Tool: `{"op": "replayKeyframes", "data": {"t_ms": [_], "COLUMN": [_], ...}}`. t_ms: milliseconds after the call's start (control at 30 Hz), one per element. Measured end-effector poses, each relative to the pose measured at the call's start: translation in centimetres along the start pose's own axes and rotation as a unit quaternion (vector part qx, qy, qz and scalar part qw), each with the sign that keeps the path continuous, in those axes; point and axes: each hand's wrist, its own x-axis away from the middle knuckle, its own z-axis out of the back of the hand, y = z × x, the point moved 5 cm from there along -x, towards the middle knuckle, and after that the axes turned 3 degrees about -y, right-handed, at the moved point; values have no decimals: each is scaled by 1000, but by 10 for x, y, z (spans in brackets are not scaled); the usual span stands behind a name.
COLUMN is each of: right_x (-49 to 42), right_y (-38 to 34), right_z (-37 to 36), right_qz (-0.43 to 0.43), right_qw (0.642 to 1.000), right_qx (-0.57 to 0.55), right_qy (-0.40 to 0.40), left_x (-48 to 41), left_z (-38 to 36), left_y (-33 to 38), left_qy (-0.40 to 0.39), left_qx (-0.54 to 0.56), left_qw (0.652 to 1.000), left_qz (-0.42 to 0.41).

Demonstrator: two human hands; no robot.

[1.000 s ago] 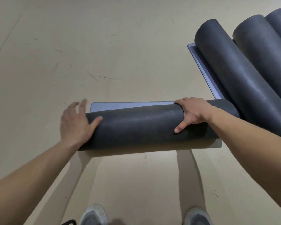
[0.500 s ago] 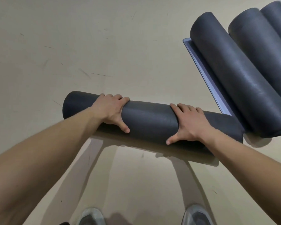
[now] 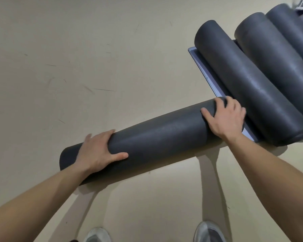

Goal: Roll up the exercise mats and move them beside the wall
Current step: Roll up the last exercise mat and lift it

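Near the stacked rolls (image 3: 243,75), left hand (image 3: 98,151) and right hand (image 3: 226,117) wrap their grip round the seemingly finished rolled mat (image 3: 161,144), which next needs swinging alongside them.

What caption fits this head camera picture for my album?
Left hand and right hand hold a rolled dark mat beside more rolled mats.

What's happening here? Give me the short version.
A person is handling a rolled mat, dark grey and fully rolled up. The left hand grips it near its left end, and the right hand grips its right end. It lies slanted, low at the beige floor; whether it rests there or is lifted slightly is unclear. Its right end is close to a row of other rolled mats at the upper right, with a flat lilac mat under the nearest one.
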Motion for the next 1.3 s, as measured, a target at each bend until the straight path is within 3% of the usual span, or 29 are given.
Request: {"op": "replayKeyframes", "data": {"t_ms": [100,200,267,333,433,600,733,1000,1133,1200,1300], "right_x": [4,15,22,25,27,35,53,51,54,57,71], "right_y": [45,71,76,74,69,53,52,45,46,45,40], "right_z": [0,-5,-7,-9,-6,-14,-29,-22,-20,-22,-29], "right_qz": [-170,-214,-225,-230,-240,-263,-266,-266,-275,-282,-376], "right_qw": [966,919,905,904,905,898,900,922,924,914,866], "right_qx": [-185,-319,-348,-346,-337,-343,-336,-275,-262,-289,-329], "right_qy": [-57,-88,-91,-97,-96,-83,-84,-66,-45,-33,21], "left_x": [39,77,83,81,70,63,53,46,42,38,14], "left_z": [-2,-23,-42,-47,-42,-26,-10,-10,-3,13,37], "left_y": [-50,-96,-102,-101,-101,-108,-117,-136,-144,-140,-96], "left_qy": [137,155,143,148,160,223,247,148,42,22,75], "left_qx": [27,289,429,483,516,501,496,442,388,253,60], "left_qw": [977,884,824,791,760,740,747,818,839,895,978], "left_qz": [160,332,341,346,361,390,367,336,379,367,187]}}
